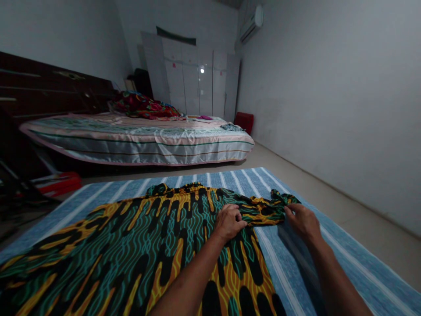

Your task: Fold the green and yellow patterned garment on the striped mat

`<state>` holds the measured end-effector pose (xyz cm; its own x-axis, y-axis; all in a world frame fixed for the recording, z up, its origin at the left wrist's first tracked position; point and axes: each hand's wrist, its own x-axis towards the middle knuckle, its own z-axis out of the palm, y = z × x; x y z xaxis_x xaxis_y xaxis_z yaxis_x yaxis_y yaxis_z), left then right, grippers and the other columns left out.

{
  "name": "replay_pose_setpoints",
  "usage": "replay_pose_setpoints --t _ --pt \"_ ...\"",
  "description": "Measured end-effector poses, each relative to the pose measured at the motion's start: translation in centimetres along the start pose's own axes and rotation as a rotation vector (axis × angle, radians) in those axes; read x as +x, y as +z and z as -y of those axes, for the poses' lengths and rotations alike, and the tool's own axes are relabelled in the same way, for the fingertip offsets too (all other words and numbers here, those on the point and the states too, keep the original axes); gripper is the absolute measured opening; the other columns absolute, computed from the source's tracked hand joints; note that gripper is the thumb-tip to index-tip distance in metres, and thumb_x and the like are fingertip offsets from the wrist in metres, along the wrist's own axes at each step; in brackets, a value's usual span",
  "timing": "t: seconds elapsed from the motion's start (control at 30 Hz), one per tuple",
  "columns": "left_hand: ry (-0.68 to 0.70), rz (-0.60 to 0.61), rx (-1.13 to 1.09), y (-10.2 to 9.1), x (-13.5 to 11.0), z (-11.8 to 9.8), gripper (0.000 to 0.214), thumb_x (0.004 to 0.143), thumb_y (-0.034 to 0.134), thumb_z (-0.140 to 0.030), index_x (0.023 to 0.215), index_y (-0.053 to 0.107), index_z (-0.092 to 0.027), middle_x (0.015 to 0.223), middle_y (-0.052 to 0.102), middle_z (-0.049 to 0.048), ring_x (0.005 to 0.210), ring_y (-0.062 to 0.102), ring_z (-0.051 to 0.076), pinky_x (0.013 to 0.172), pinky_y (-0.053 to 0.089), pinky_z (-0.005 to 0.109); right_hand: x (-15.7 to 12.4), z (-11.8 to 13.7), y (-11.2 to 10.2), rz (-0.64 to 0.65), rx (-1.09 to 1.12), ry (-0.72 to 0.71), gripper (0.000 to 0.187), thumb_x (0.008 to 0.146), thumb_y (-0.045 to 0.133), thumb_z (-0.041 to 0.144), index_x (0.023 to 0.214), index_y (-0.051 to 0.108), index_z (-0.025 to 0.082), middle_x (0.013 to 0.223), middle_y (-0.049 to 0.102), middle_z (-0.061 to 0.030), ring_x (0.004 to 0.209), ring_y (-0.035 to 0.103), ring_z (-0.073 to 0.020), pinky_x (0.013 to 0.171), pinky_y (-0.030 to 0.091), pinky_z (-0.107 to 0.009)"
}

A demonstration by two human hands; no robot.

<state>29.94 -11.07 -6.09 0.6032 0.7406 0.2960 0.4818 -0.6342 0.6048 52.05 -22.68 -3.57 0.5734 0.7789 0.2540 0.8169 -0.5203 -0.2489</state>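
A patterned garment in black, yellow and teal lies spread over a blue striped sheet. Its right sleeve stretches out to the right, bunched at the cuff end. On the sleeve's inner part, near the shoulder, my left hand is closed with the cloth at its fingers. My right hand pinches the cuff end at the far right. The garment's collar edge points away from me, and its lower part runs out of view at the bottom.
Beyond the sheet stands a bed with a striped satin cover and a red floral blanket. A white wardrobe is at the back wall. A red object lies on the floor at left. The right wall borders the floor.
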Motion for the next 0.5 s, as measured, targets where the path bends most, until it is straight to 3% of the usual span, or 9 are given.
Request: replay_pose_setpoints --t 0.17,0.27,0.4,0.5 --pt "-0.007 0.010 -0.012 -0.1 -0.2 -0.1 0.015 0.062 0.075 -0.022 0.060 0.061 -0.019 0.107 0.066 0.0064 0.113 0.053 0.022 0.092 0.041 0.037 3.7 1.7 0.4 0.019 -0.021 -0.072 0.028 0.086 0.042 0.025 0.099 0.067 0.021 0.104 0.063 -0.0105 0.099 0.057 -0.0216 0.077 0.041 -0.028" --pt "-0.011 0.015 -0.014 -0.2 -0.2 -0.1 0.015 0.062 0.075 -0.021 0.059 0.061 -0.019 0.106 0.067 0.0064 0.113 0.053 0.023 0.092 0.041 0.037 6.0 1.7 1.3 0.063 0.039 0.018 0.029 0.078 0.055 0.025 0.104 0.065 0.020 0.108 0.061 -0.0130 0.105 0.054 -0.0257 0.082 0.042 -0.034" --pt "-0.012 0.021 -0.010 -0.1 -0.1 0.0 0.014 0.062 0.075 -0.022 0.060 0.062 -0.019 0.108 0.066 0.0061 0.113 0.052 0.023 0.093 0.040 0.037 6.9 0.2 2.5 0.063 0.194 0.144 0.015 0.068 0.058 0.019 0.077 0.069 0.016 0.082 0.065 -0.0119 0.088 0.060 -0.0264 0.073 0.044 -0.036" --pt "-0.016 0.021 -0.003 -0.1 0.0 0.0 0.014 0.062 0.075 -0.023 0.060 0.062 -0.020 0.108 0.066 0.0053 0.113 0.052 0.022 0.093 0.040 0.037 7.1 -0.9 2.4 -0.029 0.428 0.198 0.010 0.064 0.055 0.017 0.063 0.066 0.018 0.064 0.061 -0.0056 0.078 0.060 -0.0224 0.069 0.044 -0.031"
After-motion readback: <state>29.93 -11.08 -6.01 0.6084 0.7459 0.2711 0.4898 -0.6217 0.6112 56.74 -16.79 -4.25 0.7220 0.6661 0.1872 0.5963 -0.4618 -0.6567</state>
